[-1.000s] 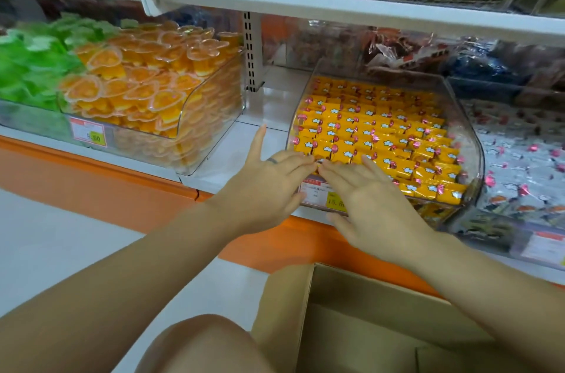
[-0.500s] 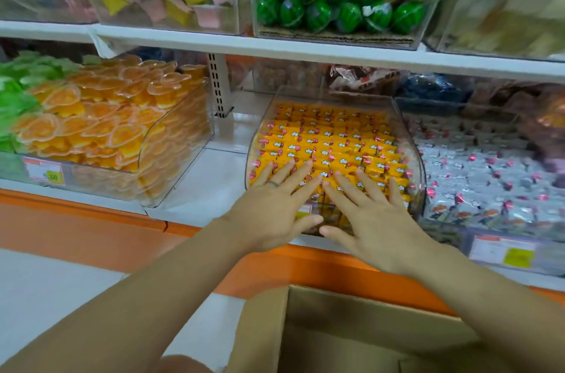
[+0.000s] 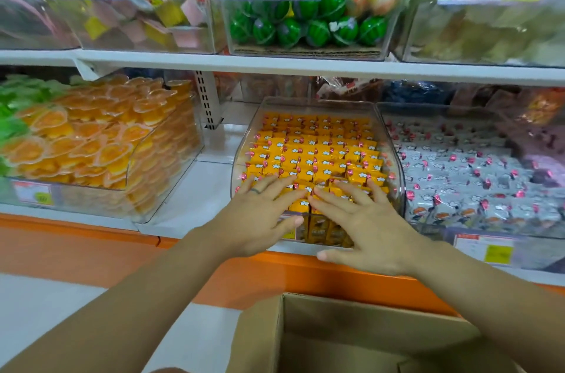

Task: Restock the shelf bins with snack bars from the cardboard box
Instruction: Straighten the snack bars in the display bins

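Observation:
A clear plastic bin on the lower shelf is packed with rows of yellow-wrapped snack bars. My left hand and my right hand lie side by side, fingers straight and spread, resting flat on the front rows of bars. A ring is on my left hand. Neither hand holds a bar. The open cardboard box stands below my arms at the bottom of the view; its inside looks bare where visible.
To the left stands a bin of orange jelly cups, to the right a bin of silver-wrapped bars. The upper shelf carries bins with green watermelon-like sweets and others. An orange plinth runs under the shelf.
Both hands slid forward from the bin's front edge onto the bars and their fingers spread. The camera tilted up, showing more of the upper shelf.

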A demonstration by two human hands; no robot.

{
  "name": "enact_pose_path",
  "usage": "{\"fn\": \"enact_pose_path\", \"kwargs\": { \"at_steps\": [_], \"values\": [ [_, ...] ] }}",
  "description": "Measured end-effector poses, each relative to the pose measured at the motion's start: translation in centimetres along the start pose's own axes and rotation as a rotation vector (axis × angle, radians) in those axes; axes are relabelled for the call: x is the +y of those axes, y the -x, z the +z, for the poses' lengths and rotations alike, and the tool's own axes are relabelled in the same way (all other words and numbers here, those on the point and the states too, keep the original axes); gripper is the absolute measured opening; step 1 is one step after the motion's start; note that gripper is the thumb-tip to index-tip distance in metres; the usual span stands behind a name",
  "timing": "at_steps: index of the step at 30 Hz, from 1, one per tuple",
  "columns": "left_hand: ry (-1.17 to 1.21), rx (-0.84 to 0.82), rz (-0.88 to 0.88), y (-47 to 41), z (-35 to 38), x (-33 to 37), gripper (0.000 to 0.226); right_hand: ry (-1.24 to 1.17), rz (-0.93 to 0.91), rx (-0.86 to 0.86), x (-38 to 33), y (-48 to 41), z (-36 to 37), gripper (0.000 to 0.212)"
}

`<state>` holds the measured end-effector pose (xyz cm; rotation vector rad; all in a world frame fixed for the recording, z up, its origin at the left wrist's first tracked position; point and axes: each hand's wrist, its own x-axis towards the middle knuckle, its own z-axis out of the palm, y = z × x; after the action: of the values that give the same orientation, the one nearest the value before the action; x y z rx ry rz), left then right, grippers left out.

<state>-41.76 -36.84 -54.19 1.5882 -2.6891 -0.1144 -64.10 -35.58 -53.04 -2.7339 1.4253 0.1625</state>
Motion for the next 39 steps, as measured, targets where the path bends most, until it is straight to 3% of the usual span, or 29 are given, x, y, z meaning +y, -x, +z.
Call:
{"fn": "enact_pose_path", "kwargs": {
  "at_steps": [3, 6, 10, 15, 33, 39],
  "values": [
    [0.051, -0.001, -0.057, -0.4, -0.4, 0.7, 0.057, -0.125, 0.004, -0.009, -0.2, -0.1, -0.7, 0.090],
    [0.082, 0.062, -0.066, -1.8, -1.5, 2.1, 0.054, -0.395, 0.030, 0.168, 0.4, 1.3, -2.3, 0.063],
    [0.049, 0.000, 0.047, -5.0, -2.0, 5.3, 0.053, -0.070, 0.121, 0.422, 3.2, 3.4, -2.6, 0.049],
    [-0.076, -0.130, 0.020, -7.3, -1.7, 6.0, 0.056, -0.023, 0.231, 0.214, 5.4, 4.2, -1.8, 0.060],
    [-0.054, -0.088, 0.057, -7.8, -1.2, 8.0, 0.061, -0.216, 0.182, 0.230, 5.8, 4.8, -1.8, 0.057],
    [-0.143, -0.209, -0.019, -10.3, -2.1, 7.9, 0.059, -0.241, 0.186, 0.236, 5.9, 4.7, -1.7, 0.056]
  ]
}}
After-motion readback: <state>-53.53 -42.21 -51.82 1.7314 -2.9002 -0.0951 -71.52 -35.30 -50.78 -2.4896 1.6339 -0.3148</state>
